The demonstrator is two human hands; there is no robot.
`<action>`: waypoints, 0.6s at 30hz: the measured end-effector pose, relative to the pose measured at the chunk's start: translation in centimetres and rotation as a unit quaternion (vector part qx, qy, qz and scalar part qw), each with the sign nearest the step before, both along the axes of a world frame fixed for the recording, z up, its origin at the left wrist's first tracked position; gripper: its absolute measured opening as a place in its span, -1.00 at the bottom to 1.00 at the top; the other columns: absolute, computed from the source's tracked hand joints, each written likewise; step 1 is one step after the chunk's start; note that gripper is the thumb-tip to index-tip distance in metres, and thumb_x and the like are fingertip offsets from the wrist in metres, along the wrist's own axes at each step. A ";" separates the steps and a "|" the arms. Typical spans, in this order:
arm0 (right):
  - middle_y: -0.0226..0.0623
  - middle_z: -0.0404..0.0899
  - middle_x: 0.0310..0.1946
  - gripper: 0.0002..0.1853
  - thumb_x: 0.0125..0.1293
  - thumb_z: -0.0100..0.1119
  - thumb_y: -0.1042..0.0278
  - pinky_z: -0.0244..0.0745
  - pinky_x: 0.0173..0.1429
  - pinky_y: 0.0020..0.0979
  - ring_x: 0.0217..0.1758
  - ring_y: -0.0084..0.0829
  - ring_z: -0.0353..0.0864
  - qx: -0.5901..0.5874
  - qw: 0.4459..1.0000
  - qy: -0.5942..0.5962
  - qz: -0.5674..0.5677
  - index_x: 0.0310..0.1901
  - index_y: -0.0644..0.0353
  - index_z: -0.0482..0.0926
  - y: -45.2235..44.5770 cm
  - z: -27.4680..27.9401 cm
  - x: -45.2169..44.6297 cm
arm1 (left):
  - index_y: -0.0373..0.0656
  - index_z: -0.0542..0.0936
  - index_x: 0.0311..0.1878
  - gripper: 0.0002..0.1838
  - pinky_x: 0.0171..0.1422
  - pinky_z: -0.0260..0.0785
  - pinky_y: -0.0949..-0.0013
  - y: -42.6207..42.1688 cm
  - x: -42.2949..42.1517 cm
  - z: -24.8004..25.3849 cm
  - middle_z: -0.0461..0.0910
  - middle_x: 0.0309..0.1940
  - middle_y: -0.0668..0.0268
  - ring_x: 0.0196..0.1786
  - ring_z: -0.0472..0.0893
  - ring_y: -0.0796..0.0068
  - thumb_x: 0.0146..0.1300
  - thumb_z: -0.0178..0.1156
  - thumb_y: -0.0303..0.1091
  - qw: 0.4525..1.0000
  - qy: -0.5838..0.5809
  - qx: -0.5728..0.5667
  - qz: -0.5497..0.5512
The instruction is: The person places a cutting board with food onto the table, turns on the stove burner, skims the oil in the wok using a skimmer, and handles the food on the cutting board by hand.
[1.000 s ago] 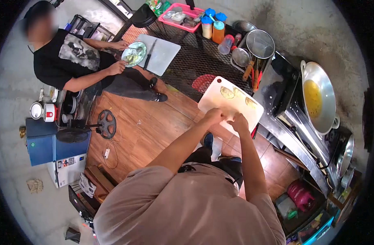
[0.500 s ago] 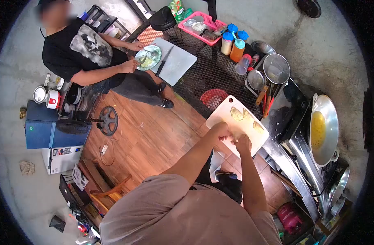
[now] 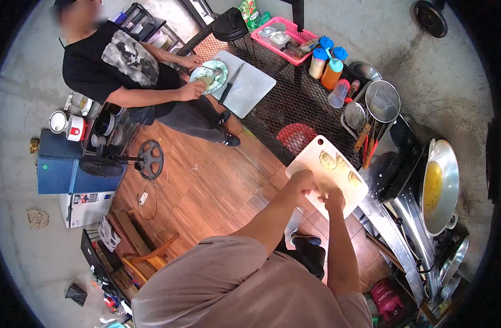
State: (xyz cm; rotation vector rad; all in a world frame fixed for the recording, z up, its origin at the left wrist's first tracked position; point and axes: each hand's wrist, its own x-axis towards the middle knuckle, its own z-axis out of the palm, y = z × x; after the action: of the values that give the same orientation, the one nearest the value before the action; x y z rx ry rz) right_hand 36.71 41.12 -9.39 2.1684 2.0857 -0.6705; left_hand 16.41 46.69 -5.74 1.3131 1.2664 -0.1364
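Observation:
A pale cutting board (image 3: 338,180) lies in front of me, with flat pieces of food (image 3: 327,160) near its far edge. My left hand (image 3: 303,182) is over the board's left part, its fingers curled down. My right hand (image 3: 333,199) is just beside it, over the near part of the board, fingers bent together. Whatever may be between my fingers is too small to make out. To the right, a large metal wok (image 3: 441,188) holds yellow oil (image 3: 432,186).
Another person (image 3: 119,60) stands at the upper left, holding a patterned plate (image 3: 209,77) beside a white board (image 3: 247,90) with a knife (image 3: 231,83). Sauce bottles (image 3: 332,74), a pink basket (image 3: 283,39) and strainers (image 3: 383,101) stand beyond. A pink gas cylinder (image 3: 386,299) is below right.
The view has shifted, so the board and wok appear lower and further right. My hands remain close together over the board. The other person's near hand has moved over the plate.

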 end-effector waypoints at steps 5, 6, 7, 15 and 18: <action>-0.25 0.70 -0.28 -0.51 -0.19 0.69 0.11 0.56 -0.10 -0.20 -0.15 -0.24 0.71 -0.067 0.996 0.048 -0.034 -0.24 0.15 0.70 0.7 1.8 -0.3 | -0.20 0.74 -0.55 -0.60 -0.45 0.49 0.32 0.3 0.2 0.3 0.65 -0.66 0.27 -0.61 0.63 0.40 0.15 0.40 -0.02 0.999 0.038 -0.010 -0.019; -0.25 0.70 -0.28 -0.51 -0.19 0.69 0.11 0.56 -0.10 -0.20 -0.15 -0.24 0.71 -0.068 0.996 0.048 -0.033 -0.24 0.15 0.70 0.6 1.7 -0.4 | -0.18 0.74 -0.56 -0.58 -0.43 0.50 0.31 0.3 0.2 0.1 0.65 -0.66 0.29 -0.61 0.62 0.41 0.13 0.41 0.02 0.998 0.057 0.013 -0.029; -0.26 0.69 -0.28 -0.52 -0.19 0.69 0.10 0.56 -0.10 -0.21 -0.16 -0.24 0.70 -0.058 0.996 0.051 -0.033 -0.25 0.16 0.69 0.6 1.5 -0.3 | -0.18 0.74 -0.56 -0.58 -0.43 0.50 0.31 0.4 0.2 0.6 0.65 -0.66 0.29 -0.61 0.62 0.41 0.13 0.41 0.02 0.998 0.056 0.013 -0.027; -0.27 0.68 -0.27 -0.49 -0.16 0.68 0.02 0.56 -0.10 -0.18 -0.17 -0.23 0.69 -0.062 0.997 0.027 -0.046 -0.28 0.15 0.64 0.7 -0.2 0.3 | -0.09 0.77 -0.54 -0.65 -0.30 0.53 0.33 0.0 0.2 0.2 0.71 -0.57 0.33 -0.51 0.66 0.46 0.08 0.42 0.02 0.995 0.067 0.059 -0.054; -0.24 0.69 -0.26 -0.47 -0.16 0.67 -0.05 0.58 -0.06 -0.19 -0.12 -0.21 0.69 -0.138 0.973 0.102 -0.154 -0.30 0.16 0.64 0.7 0.3 0.2 | -0.09 0.77 -0.53 -0.66 -0.31 0.52 0.32 -0.1 0.3 -1.2 0.71 -0.57 0.33 -0.53 0.63 0.46 0.11 0.40 0.00 0.998 0.035 0.040 -0.020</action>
State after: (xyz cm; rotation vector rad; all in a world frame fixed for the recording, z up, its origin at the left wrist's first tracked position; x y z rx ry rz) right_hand 36.89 41.86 -9.06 2.3599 1.6182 -1.1785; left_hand 16.68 46.57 -6.95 1.4138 1.3159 -0.1630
